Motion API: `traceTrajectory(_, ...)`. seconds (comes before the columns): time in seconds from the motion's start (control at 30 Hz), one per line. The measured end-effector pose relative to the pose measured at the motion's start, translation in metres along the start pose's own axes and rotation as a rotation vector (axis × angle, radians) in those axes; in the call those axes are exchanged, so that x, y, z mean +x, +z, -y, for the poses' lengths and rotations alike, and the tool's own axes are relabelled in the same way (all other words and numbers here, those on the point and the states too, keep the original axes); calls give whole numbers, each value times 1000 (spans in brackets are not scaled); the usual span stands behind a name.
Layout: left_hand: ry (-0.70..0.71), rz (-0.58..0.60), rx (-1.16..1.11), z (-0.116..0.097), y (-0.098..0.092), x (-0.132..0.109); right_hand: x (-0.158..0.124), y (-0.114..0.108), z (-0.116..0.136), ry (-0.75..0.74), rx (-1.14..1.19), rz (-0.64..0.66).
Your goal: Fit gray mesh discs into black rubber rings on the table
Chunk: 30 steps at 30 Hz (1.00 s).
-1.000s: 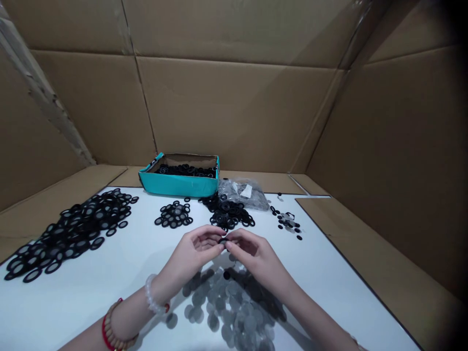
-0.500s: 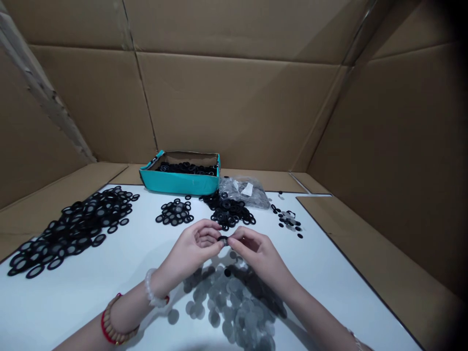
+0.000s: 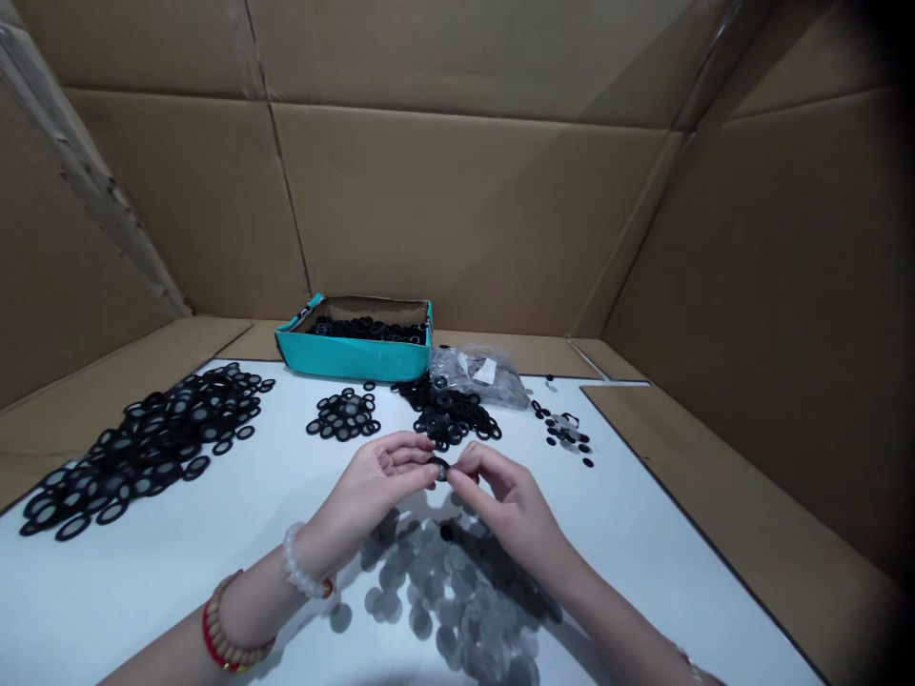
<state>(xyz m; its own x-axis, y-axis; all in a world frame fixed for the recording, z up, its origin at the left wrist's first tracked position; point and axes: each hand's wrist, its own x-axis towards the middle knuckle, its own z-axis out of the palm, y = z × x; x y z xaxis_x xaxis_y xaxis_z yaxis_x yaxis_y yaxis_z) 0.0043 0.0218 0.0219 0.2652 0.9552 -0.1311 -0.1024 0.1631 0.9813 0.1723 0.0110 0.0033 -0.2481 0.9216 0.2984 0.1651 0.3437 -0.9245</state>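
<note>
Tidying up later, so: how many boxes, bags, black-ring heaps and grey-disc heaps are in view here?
Box: 1
Bag: 1
Ring heaps: 4
Disc heap: 1
Total: 7

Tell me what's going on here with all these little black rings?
A person pinches one small black ring between the fingertips of the left hand and right hand, just above a heap of grey mesh discs on the white table. To the left lies a big pile of rings with mesh in them; smaller ring piles, a teal box of rings and a clear bag sit farther back.
</note>
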Motion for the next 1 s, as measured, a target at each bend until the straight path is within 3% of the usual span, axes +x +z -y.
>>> traceTrajectory(0.23, 40, 23, -21, 6, 3, 1, 2, 3, -3, 37, -18, 16)
traceTrajectory(0.33, 110, 105, 188, 6, -3, 4, 3, 1, -2, 21, -100, 17)
traceTrajectory(0.43, 290, 155, 451, 4, -10, 5, 3, -2, 0, -3, -180, 52)
traceTrajectory(0.53, 410, 132, 625, 3, -12, 4, 2, -4, 2, -25, -235, 79)
traceTrajectory(0.67, 450, 29, 638, 3, -8, 3, -2, -3, 2, -45, -286, 68)
traceTrajectory(0.77, 398, -22, 523, 6, -4, 4, -3, -1, 1, -53, -285, 49)
traceTrajectory(0.93, 115, 58, 162, 14, 2, 5, 0, 1, -2, -59, -236, 3)
traceTrajectory(1.0, 123, 57, 170, 14, 1, 6, 1, 0, -2, -67, -246, -9)
